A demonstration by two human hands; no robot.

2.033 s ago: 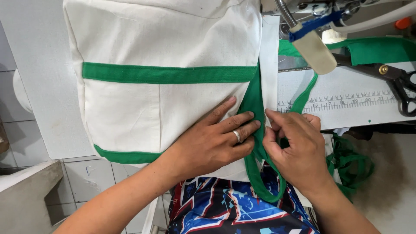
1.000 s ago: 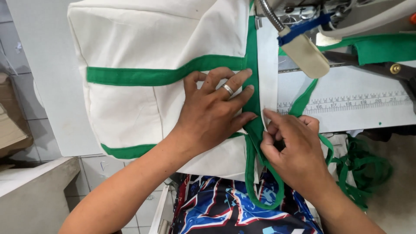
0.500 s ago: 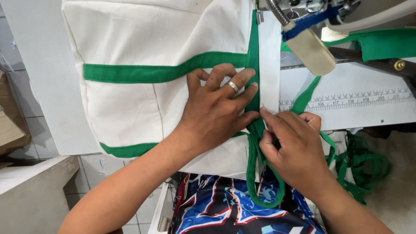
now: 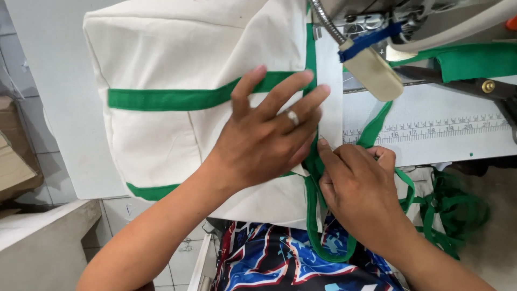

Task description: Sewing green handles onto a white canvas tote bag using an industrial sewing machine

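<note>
White sewing table (image 4: 431, 145) carries cream bag (image 4: 177, 48) (green-trimmed)

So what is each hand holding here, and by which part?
The left hand lies flat on the cream bag, gripping nothing. The right hand pinches the green binding strip along the bag's edge.

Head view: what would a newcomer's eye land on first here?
Centre frame, the left hand lies spread flat on a cream fabric bag with green trim. Beside it, the right hand pinches the green binding strip along the bag's edge. The sewing machine head sits top right.
</note>
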